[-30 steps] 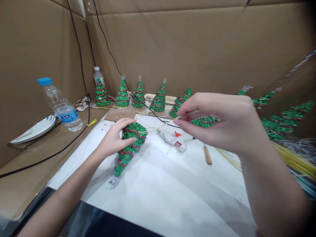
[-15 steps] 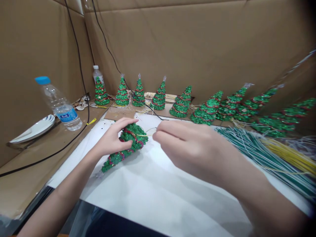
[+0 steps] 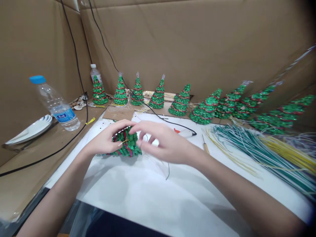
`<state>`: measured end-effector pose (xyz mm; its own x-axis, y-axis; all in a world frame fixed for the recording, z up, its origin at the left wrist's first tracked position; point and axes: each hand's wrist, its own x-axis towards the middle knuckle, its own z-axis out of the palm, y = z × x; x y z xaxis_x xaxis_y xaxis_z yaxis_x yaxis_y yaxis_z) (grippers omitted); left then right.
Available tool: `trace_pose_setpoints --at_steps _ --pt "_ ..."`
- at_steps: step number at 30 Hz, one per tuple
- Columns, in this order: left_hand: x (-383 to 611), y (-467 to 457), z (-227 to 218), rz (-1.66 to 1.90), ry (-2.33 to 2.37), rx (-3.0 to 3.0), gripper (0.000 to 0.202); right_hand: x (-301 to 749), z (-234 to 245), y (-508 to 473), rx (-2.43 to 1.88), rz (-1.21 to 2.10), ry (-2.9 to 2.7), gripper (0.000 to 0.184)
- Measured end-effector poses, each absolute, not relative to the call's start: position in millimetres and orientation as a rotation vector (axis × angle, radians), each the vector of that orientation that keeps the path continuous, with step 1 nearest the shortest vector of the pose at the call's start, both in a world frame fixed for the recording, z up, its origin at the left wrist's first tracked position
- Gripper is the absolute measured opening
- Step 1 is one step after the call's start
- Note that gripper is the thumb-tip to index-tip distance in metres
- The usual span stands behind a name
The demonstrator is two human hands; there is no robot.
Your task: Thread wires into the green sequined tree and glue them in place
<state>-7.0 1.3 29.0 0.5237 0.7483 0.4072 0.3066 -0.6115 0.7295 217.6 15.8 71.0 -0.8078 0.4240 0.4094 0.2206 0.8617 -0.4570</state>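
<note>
Grips a small green tinsel Christmas tree [image 3: 127, 148] in the left hand [image 3: 105, 144], fingers curled over the top and thumb underneath. Holds it on its side just above the white sheet [image 3: 138, 194] that covers the worktop, left of the middle and near the front, with the base turned to the right. Sets the right hand [image 3: 164, 144] against that base, half open, fingertips on the green tinsel, the other fingers loosely bent and spread, nothing clearly pinched. Shows a short yellow strand [image 3: 122, 142] poking out of the tree beside the left thumb, and a thin dark wire [image 3: 168, 171] trailing down onto the sheet below the right hand.

Has a glue gun [image 3: 185, 132] and a wooden-handled awl [image 3: 205, 148] lying just beyond the right hand. Has bundles of green and white strands [image 3: 256, 149] and yellow strands [image 3: 293, 156] fanned across the right side. Has a row of finished trees [image 3: 158, 97] standing along the far edge, close to the cardboard wall [image 3: 197, 49]. Has a water bottle [image 3: 58, 107] and a white plate [image 3: 29, 129] on the brown surface at the far left, well apart from both hands.
</note>
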Motion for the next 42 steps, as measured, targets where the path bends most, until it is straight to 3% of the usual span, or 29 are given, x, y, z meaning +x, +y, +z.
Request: trace_pose_setpoints --at_steps 5,9,13,25,35,42 --pt "-12 5 25 0.965 0.787 2.117 0.057 222 63 43 -0.972 0.662 -2.507 0.022" --pt "-13 6 24 0.978 0.786 2.105 0.061 216 42 50 -0.884 0.806 -2.624 0.02" --pt "-14 6 24 0.975 0.81 2.099 0.052 210 33 50 -0.827 0.837 -2.634 0.017" --pt "-15 6 28 0.951 0.795 2.098 0.053 229 59 58 -1.126 0.887 -2.792 0.018" --pt "-18 10 24 0.978 0.748 2.017 0.032 228 57 52 -1.1 0.713 -2.817 0.021" --pt "-18 9 25 0.962 0.738 2.034 0.031 210 38 47 -0.889 1.03 -2.579 0.02"
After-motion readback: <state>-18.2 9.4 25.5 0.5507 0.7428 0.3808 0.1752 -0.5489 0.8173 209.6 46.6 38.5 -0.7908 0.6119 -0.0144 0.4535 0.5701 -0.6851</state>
